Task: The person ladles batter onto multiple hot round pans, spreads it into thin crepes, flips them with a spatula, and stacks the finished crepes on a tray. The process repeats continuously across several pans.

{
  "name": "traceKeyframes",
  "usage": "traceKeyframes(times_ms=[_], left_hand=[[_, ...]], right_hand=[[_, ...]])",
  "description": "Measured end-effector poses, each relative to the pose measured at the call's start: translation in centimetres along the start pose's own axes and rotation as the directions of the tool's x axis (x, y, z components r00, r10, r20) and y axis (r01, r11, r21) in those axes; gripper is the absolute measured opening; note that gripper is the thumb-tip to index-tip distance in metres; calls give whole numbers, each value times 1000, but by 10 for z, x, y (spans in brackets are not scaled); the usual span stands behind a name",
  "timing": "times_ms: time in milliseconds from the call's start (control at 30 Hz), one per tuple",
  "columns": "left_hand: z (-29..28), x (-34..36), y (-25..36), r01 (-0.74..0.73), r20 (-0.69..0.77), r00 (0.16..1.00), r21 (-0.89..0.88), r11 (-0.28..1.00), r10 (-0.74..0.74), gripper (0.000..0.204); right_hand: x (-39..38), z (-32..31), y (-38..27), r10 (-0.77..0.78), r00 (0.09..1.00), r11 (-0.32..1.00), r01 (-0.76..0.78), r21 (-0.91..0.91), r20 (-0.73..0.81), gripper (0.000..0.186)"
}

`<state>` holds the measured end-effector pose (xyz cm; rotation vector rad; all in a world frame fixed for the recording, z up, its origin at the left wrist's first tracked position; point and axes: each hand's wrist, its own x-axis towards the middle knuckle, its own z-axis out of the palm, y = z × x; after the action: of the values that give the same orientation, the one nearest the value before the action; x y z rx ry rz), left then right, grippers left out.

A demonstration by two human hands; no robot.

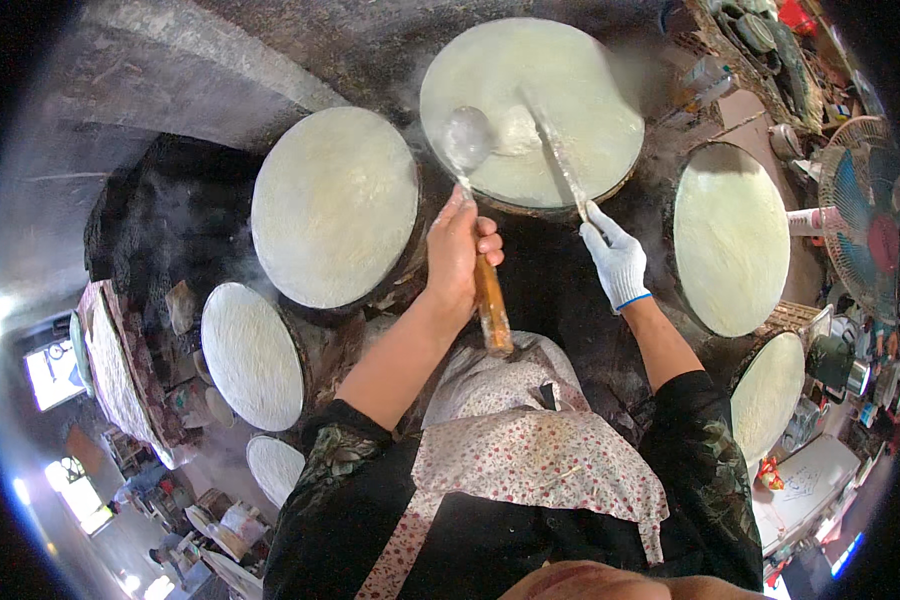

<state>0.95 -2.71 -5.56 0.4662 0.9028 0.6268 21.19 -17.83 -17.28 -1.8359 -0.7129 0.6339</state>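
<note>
My bare left hand (458, 250) grips a wooden-handled ladle (493, 305) whose round metal bowl (467, 130) is over the lower left of the top round griddle (580, 80), which is covered in pale batter. A whitish mound (513, 125) sits near that griddle's middle. My right hand (612, 255), in a white knit glove with a blue cuff, holds a long flat stick (560, 150) reaching across the batter to near the mound. The stick's far end looks blurred. Steam hazes the griddle's rim.
More batter-covered round griddles surround me, at left (335, 205), lower left (250, 355) and right (730, 240). A sheet-laden rack (120, 370) stands far left. An electric fan (850, 200) is at the right rim, above pots and containers (855, 375). A floral apron (530, 470) covers my front.
</note>
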Motion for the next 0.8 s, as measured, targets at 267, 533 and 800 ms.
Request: traceKeyframes(times_ms=[267,533,800], left_hand=[[-14,-13,4,302,121,952,-537,788,-283,7],[-74,-104,50,349,454,881,-426,835,-137,39],[-91,-131,70,406,436,879,-479,779,-190,43]], right_hand=[[-26,20,-71,340,885,902,-402,156,317,38],[-59,-21,-148,65,997,924,-47,380,-35,41],[-87,56,-72,112,968,975,-62,-215,226,43]])
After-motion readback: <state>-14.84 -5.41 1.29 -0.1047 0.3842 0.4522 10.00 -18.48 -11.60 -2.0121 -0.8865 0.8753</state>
